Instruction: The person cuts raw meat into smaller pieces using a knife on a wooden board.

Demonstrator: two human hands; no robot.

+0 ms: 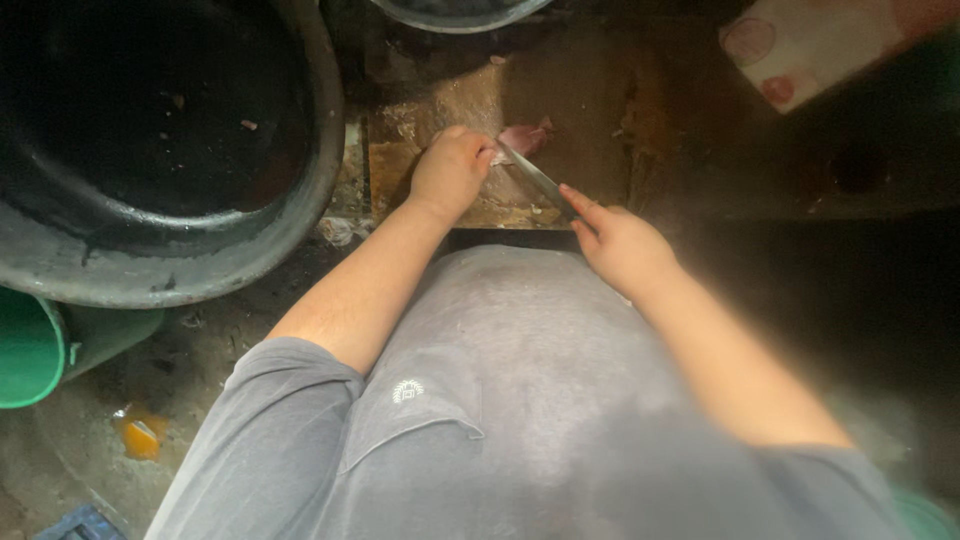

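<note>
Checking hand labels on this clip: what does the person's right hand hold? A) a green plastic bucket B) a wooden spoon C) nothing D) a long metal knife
D: the right hand grips a long metal knife, its blade reaching the pink piece of meat under the left hand.

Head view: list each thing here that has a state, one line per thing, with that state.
left hand: closed in a fist, pressing on the meat
right hand: gripping the knife, forefinger along the blade
knife: held slanted, tip at the meat
piece of meat: pinkish, lying on the board, partly hidden by the fist
cutting board: wet and stained
large black basin: looks nearly empty, a few scraps inside
green bucket: lying on its side
</note>
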